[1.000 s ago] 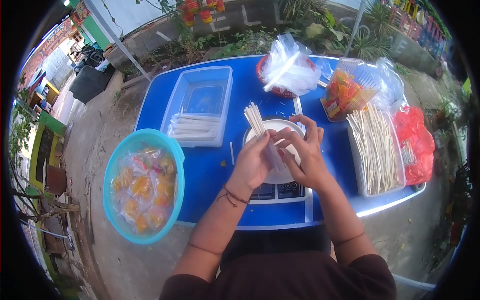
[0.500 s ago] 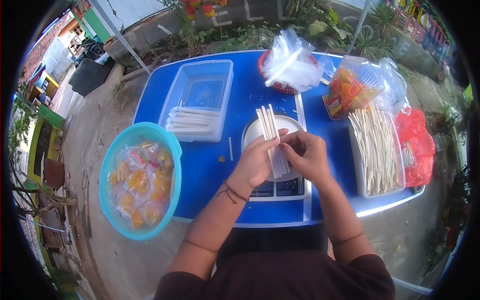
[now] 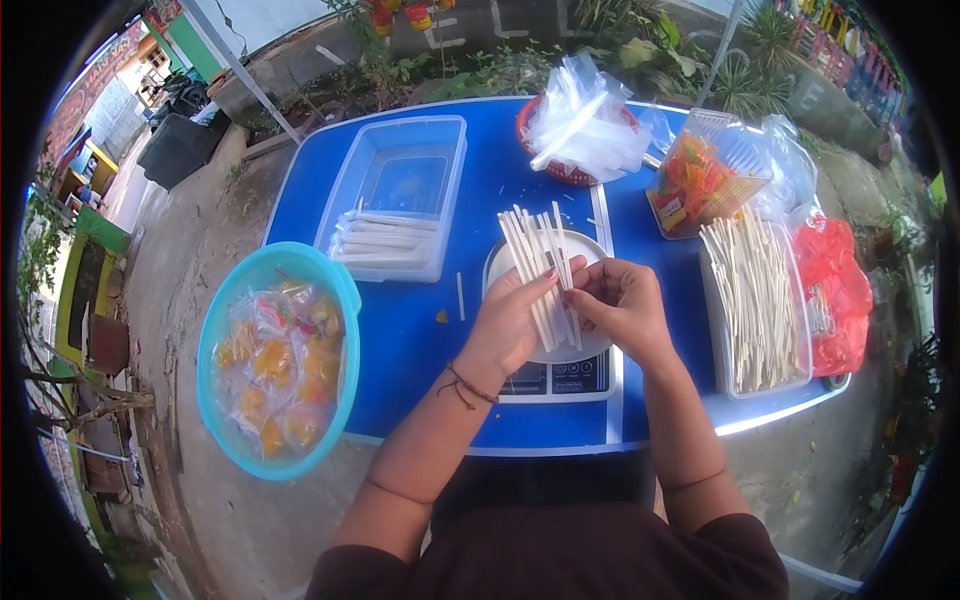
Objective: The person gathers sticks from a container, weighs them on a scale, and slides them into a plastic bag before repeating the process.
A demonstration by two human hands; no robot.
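My left hand (image 3: 515, 318) is closed around a fanned bundle of thin pale wooden sticks (image 3: 522, 243), its thumb lying across them. At the bundle's right side, my right hand (image 3: 622, 305) pinches a few of the sticks between thumb and fingers. Both hands are above a digital scale (image 3: 580, 376) with a white round plate (image 3: 497, 262), which they partly cover. To the right, a clear plastic box (image 3: 806, 372) holds many more loose pale sticks (image 3: 755, 300).
On the blue table (image 3: 400, 345) are a clear tub (image 3: 455, 180) with wrapped sticks, a red basket (image 3: 524, 125) of plastic bags (image 3: 585, 120), a tilted clear container (image 3: 740, 195) with orange packets, and a red bag (image 3: 845, 290). A turquoise basin (image 3: 207, 370) holds bagged yellow-orange food.
The sticks have gone from a tight bundle to a spread fan, with their tops further apart. My right hand has shifted slightly right.
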